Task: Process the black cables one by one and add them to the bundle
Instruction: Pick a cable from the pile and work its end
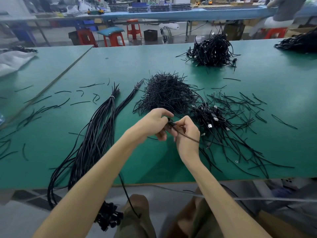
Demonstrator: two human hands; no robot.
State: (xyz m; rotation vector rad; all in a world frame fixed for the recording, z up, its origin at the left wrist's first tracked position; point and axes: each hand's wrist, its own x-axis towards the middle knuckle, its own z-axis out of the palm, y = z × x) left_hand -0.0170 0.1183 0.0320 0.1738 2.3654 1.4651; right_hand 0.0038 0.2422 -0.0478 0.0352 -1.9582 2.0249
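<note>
Above the green table (154, 62), my left hand (154, 124) and my right hand (187, 133) meet around one black cable (186, 136). The left fingers pinch its small dark end piece; the right fingers curl round the cable just beside it. The cable runs across my right wrist. To the left lies the long bundle of black cables (101, 134), tied with a white band near its far end and hanging over the table's front edge. A heap of coiled cables with plugs (209, 117) sits just right of my hands.
A mound of short black ties (166, 93) lies behind my hands. Another cable heap (212, 52) stands farther back, a third (300, 42) at the far right. Loose ties litter the table. A white bag (13, 60) rests at the left. Red stools (113, 38) stand beyond.
</note>
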